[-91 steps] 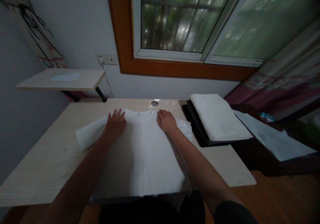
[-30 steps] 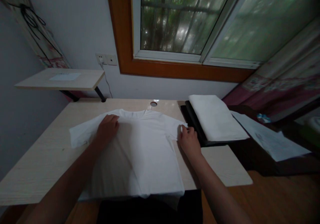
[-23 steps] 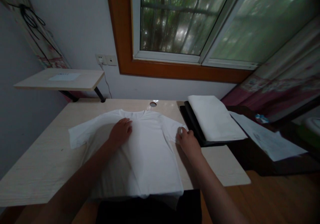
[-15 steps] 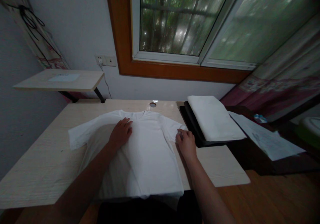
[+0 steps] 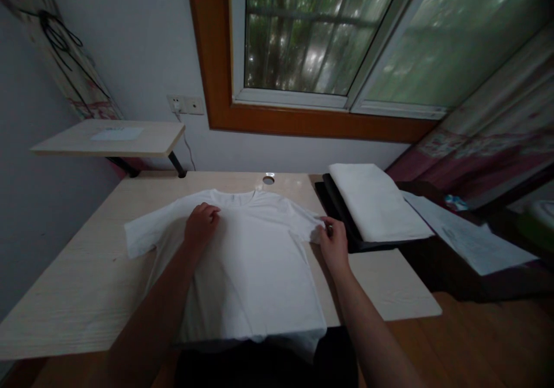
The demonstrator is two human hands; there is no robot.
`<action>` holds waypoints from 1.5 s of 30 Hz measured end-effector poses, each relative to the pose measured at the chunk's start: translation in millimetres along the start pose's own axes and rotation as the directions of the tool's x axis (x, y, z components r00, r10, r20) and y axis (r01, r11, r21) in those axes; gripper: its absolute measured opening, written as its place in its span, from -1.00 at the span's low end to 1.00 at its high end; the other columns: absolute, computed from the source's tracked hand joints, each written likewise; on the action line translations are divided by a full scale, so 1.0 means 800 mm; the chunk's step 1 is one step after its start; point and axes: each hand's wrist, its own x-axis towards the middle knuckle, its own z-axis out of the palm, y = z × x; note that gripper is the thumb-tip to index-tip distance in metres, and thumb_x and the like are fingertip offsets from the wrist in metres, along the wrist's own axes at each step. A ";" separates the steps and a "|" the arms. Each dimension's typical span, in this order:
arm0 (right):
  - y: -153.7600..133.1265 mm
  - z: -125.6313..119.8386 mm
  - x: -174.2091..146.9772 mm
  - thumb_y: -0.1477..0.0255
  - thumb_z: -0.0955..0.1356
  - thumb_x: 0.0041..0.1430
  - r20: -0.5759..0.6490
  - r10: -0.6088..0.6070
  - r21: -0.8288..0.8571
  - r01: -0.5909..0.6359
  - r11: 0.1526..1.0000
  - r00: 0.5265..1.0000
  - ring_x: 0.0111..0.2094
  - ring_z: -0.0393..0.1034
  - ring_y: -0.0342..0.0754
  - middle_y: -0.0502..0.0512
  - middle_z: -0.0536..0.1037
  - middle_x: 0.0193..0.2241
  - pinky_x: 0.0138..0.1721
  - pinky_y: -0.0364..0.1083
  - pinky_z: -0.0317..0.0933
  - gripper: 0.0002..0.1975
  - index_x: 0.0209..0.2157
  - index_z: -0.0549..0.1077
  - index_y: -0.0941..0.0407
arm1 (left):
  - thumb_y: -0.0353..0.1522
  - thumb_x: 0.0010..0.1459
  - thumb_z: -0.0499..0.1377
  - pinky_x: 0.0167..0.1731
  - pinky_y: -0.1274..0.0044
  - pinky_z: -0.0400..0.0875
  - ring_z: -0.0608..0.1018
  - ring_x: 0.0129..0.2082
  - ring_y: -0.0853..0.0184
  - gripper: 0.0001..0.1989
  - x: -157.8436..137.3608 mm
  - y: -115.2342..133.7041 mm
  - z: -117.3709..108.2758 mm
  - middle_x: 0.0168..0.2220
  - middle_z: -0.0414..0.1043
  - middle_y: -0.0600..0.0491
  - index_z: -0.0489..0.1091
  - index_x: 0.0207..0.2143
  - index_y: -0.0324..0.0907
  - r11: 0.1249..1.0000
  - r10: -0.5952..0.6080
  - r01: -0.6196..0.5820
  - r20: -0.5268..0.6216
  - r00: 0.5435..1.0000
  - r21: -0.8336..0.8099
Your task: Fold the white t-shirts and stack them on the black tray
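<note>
A white short-sleeved T-shirt (image 5: 255, 261) lies spread on the light wooden desk, its neckline toward the wall and its hem draping over the front edge. My right hand (image 5: 334, 242) pinches the cuff of the sleeve on the right between thumb and fingers. Over the upper left chest of the shirt is my left hand (image 5: 201, 226), its fingers loosely bent and a small gap showing by the thumb. It holds no cloth that I can see. The sleeve on the left lies stretched out flat.
Beside my right hand, a folded white cloth (image 5: 378, 203) rests on a black folder-like item (image 5: 355, 239). Papers (image 5: 470, 232) lie on a dark surface at the right. A raised shelf (image 5: 160, 137) stands at the back left. The desk (image 5: 78, 284) has a cable hole (image 5: 268, 180) near the wall.
My right hand has moved slightly right, drawing the sleeve straighter. The left hand has shifted a little left, its fingers going from flat on the shirt to bent.
</note>
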 end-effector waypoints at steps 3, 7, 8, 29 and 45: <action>-0.002 0.006 0.009 0.34 0.31 0.21 0.022 -0.016 0.056 0.014 0.998 1.000 -0.05 0.38 0.08 0.18 0.43 -0.09 0.04 0.13 0.30 -0.72 -0.07 0.49 0.09 | -0.42 0.24 0.03 0.01 0.34 0.43 0.53 -0.13 0.18 -0.77 0.003 -0.003 0.001 -0.22 0.52 -0.03 0.50 -0.25 -0.13 1.000 -0.014 0.015 -0.068 0.998 0.002; -0.005 0.018 0.024 0.35 0.34 0.17 0.040 -0.021 0.073 0.018 0.997 0.999 0.03 0.38 0.11 0.20 0.45 -0.03 0.13 0.16 0.28 -0.67 -0.02 0.52 0.07 | -0.42 0.23 0.04 0.05 0.33 0.40 0.52 -0.10 0.16 -0.78 0.005 -0.010 0.010 -0.17 0.54 -0.04 0.50 -0.24 -0.13 0.999 0.022 -0.019 -0.070 0.997 0.042; -0.005 0.021 0.028 0.36 0.34 0.17 0.038 -0.022 0.073 0.019 0.997 0.999 0.04 0.39 0.11 0.20 0.47 -0.02 0.14 0.17 0.27 -0.67 -0.03 0.53 0.08 | -0.42 0.22 0.05 0.05 0.32 0.40 0.51 -0.09 0.15 -0.78 0.005 -0.012 0.012 -0.16 0.54 -0.04 0.50 -0.23 -0.13 0.998 0.026 -0.022 -0.065 0.998 0.058; -0.013 0.021 0.036 0.45 0.30 0.17 -0.132 -0.057 0.209 0.084 0.974 0.990 0.12 0.41 0.12 0.24 0.52 0.07 0.19 0.19 0.25 -0.79 -0.31 0.60 0.11 | -0.34 0.27 0.01 0.24 0.23 0.22 0.43 0.16 0.11 -0.59 0.005 -0.051 0.025 0.15 0.47 -0.11 0.50 0.08 -0.18 0.980 0.075 -0.078 0.023 0.997 0.184; -0.061 0.021 -0.003 0.47 0.30 0.32 0.225 -0.440 0.149 0.415 0.897 0.869 0.19 0.42 0.08 0.10 0.48 0.20 0.23 0.19 0.33 -0.65 0.07 0.55 -0.02 | -0.27 0.34 -0.02 0.30 0.03 0.11 0.34 0.30 0.00 -0.53 0.000 -0.045 0.031 0.32 0.30 -0.07 0.39 0.23 -0.09 0.960 0.047 -0.072 0.098 0.994 0.270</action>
